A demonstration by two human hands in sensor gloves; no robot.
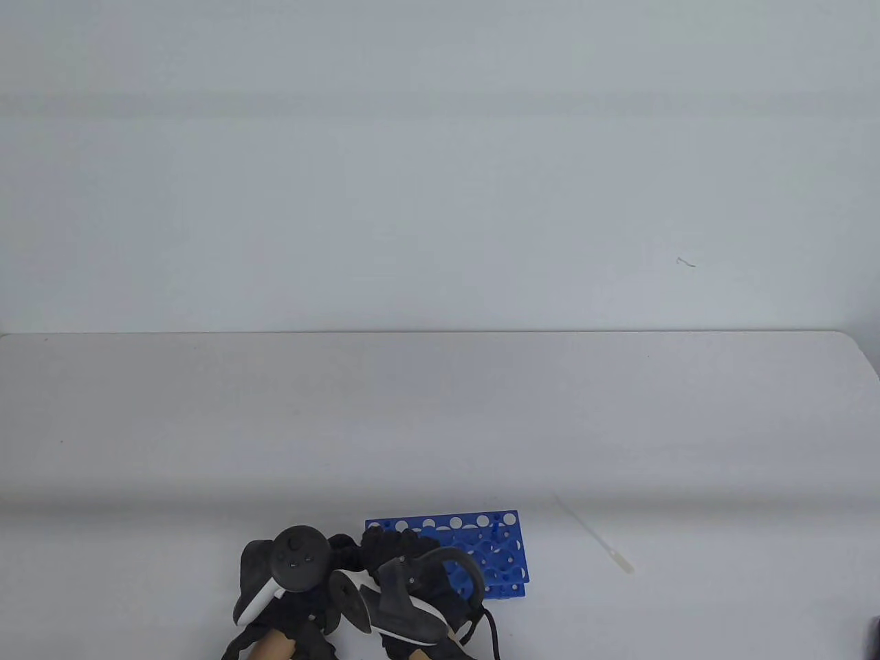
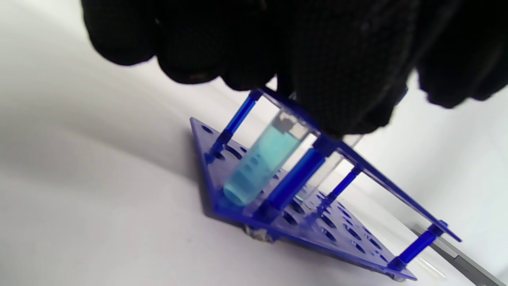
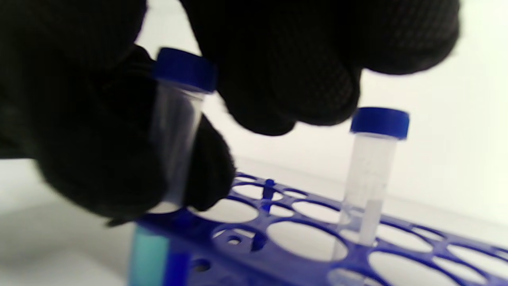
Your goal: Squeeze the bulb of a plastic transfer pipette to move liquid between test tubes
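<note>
A blue test tube rack (image 1: 502, 543) stands at the table's near edge, partly under both hands. My left hand (image 1: 347, 546) grips the upper body of a capped tube of cyan liquid (image 2: 262, 163) that sits in a corner hole of the rack (image 2: 357, 242). In the right wrist view the same tube (image 3: 176, 131) has a blue cap (image 3: 184, 69), with gloved fingers against both sides of it. My right hand (image 1: 399, 546) pinches that cap. A second capped tube (image 3: 371, 174), clear, stands further along the rack. The plastic pipette (image 1: 597, 540) lies on the table to the right of the rack.
The rack (image 3: 309, 262) has several open holes between the two tubes. The white table runs back to a far edge (image 1: 440, 333) against a pale wall.
</note>
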